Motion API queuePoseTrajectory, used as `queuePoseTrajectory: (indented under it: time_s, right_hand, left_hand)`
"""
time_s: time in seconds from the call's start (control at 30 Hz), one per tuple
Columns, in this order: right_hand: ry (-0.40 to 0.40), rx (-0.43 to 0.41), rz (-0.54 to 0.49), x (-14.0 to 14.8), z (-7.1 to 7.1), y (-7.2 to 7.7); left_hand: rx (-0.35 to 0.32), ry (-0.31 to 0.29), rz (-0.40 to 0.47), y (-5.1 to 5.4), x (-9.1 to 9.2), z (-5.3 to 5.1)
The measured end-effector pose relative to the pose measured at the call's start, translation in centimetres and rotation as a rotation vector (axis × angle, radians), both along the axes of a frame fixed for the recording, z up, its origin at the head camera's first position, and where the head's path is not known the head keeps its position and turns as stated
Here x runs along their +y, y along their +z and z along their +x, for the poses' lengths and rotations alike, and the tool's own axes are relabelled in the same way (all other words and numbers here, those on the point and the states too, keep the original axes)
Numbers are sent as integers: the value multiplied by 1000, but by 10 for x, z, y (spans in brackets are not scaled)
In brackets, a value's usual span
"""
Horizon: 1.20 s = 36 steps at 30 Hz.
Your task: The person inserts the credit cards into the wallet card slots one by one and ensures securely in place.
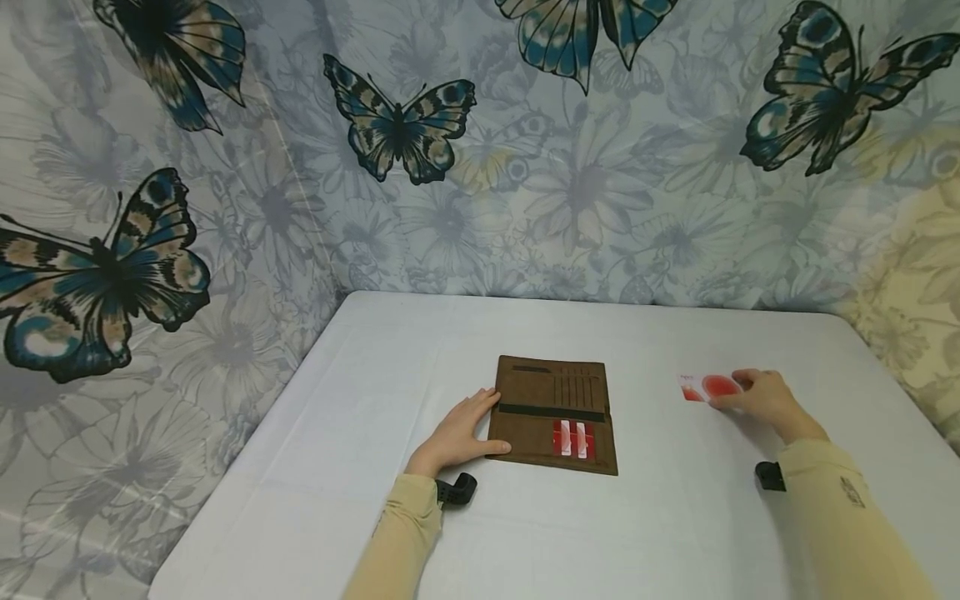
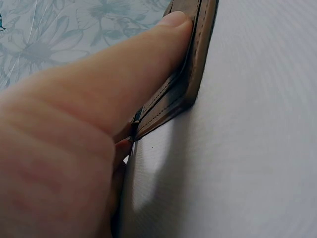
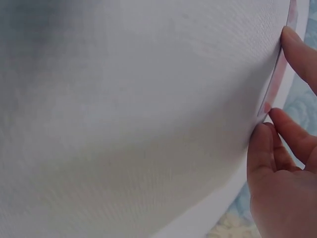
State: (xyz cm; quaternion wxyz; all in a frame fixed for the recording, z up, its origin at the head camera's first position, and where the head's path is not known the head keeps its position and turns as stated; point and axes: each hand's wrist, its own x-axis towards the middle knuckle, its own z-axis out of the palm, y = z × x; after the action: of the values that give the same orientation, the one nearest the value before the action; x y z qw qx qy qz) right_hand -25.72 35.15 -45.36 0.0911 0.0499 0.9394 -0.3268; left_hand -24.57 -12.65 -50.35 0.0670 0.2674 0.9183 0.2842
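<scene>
An unfolded brown wallet (image 1: 581, 389) lies on the table, with red-and-white cards (image 1: 573, 439) in a slot of its lower half. My left hand (image 1: 457, 433) rests at the wallet's left side, fingers extended and spread from the thumb. In the left wrist view, the thumb (image 2: 143, 59) presses on the inner face of the wallet (image 2: 198, 54). Off to the right, my right hand (image 1: 768, 402) pinches a white card with red shapes (image 1: 693, 388) by its right end. The right wrist view shows the card (image 3: 276, 79) nearly edge-on between thumb and fingers.
The table has a white cover (image 1: 420, 333). Behind it and along both sides hangs flowered fabric (image 1: 450, 242) with large butterflies. Dark wrist devices sit at both cuffs, the left one (image 1: 457, 489) just below the wallet's lower left corner.
</scene>
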Motion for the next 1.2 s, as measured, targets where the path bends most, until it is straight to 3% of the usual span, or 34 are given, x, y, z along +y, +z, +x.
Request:
queuePoseTrajectory:
  time_s: [0.27,0.5,0.97,1.2]
  right_hand:
    - [-9,-18,42,3,-4,1]
    - [-42,70,-29,2,-2,-3]
    - [-157,142,-93,5,10,-6]
    - [-102,243,-64,0,20,1]
  left_hand:
    - [-6,3,-2,0,0,-1]
    - [-10,6,5,2,0,-1]
    - [-9,2,3,-2,1,-2]
    - [-3,3,0,-1,0,-1]
